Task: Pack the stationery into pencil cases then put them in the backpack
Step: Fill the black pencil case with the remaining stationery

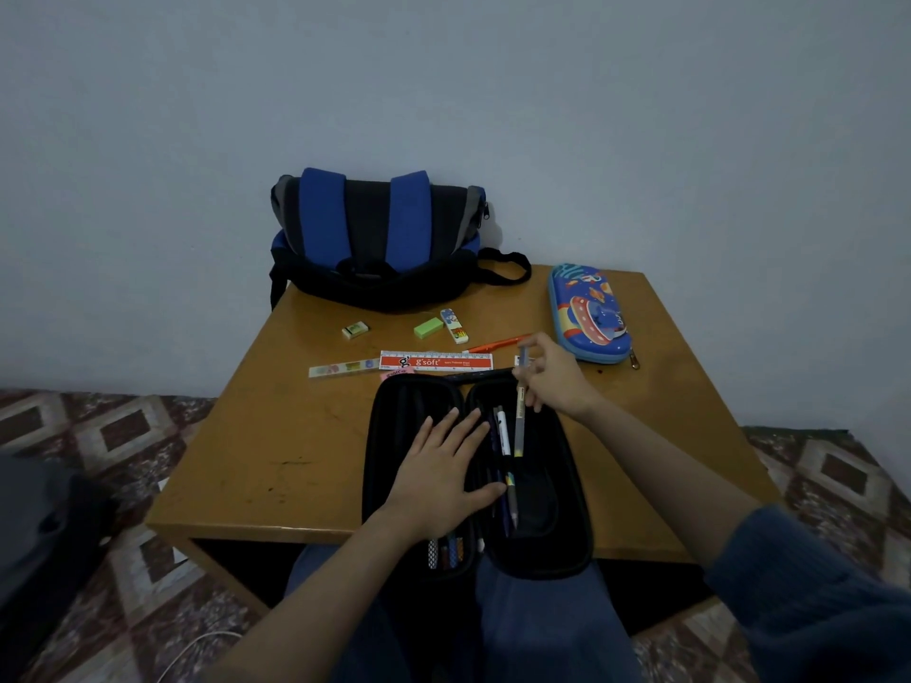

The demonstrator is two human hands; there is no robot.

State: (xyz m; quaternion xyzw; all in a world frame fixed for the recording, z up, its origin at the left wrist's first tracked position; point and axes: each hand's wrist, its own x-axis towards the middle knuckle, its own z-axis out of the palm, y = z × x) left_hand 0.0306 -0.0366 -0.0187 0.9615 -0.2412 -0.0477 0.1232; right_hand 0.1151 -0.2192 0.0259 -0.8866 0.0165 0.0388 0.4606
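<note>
1. Nearest me, the open black pencil case [537,544] overhangs the worktop's [296,436] near edge.
2. The left hand [438,475] lies flat on its left half, fingers spread.
3. The right hand [552,377] pinches a grey pen [519,426] over the right half.
4. I see the backpack [374,239] at the far edge, with a blue pencil case [589,313] to its right.

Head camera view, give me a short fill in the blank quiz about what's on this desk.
The left hand rests flat on the open ____ pencil case.
The grey pen is pinched by the ____ hand.
The closed, cartoon-printed pencil case is mostly ____.
Missing words: black, right, blue.
</note>
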